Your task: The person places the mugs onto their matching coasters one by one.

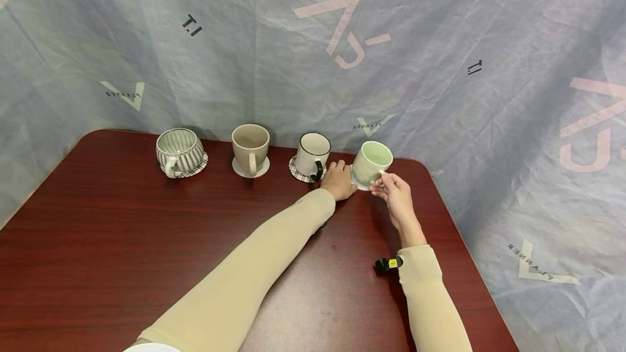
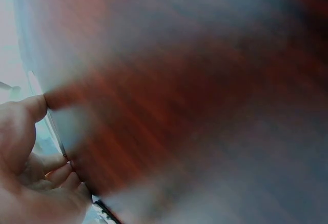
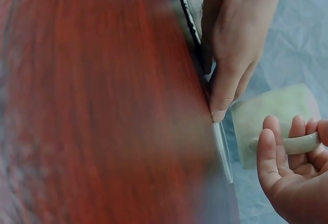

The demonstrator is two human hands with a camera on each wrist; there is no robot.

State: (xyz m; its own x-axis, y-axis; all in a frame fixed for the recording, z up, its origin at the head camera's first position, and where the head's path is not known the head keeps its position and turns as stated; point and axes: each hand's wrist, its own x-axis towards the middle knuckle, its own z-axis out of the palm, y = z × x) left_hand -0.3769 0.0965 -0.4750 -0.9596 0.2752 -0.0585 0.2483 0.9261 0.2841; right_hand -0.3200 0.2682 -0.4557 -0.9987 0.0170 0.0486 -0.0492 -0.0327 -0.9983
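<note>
My right hand (image 1: 398, 195) grips the handle of a pale green mug (image 1: 367, 166) at the right end of the row. The mug tilts above a round light coaster (image 1: 361, 185); in the right wrist view a gap shows between the mug's base and the coaster (image 3: 224, 155). Between this coaster and the white mug beside it, my left hand (image 1: 338, 181) reaches down to the tabletop. Its thumb tip touches the coaster's edge, and the other fingers extend toward the back. The left wrist view shows the left hand (image 2: 25, 157) low at the tabletop, partly cut off.
Left of my hands stand a white mug (image 1: 309, 159) with a black handle, a beige mug (image 1: 250, 143) and a striped, rounded cup (image 1: 178, 148), each on a coaster. The dark red table (image 1: 146, 232) ends at a grey curtain (image 1: 220, 42) behind them.
</note>
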